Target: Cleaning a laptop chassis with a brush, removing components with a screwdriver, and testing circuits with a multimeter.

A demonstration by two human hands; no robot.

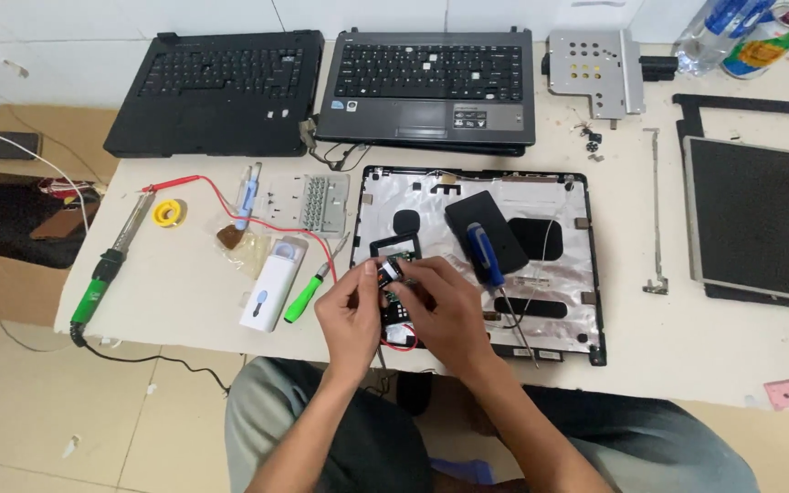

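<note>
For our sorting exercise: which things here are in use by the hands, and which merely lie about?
In use: left hand, right hand, small circuit part.

Lying about: blue screwdriver, green screwdriver, soldering iron, two laptops, screen panel.
</note>
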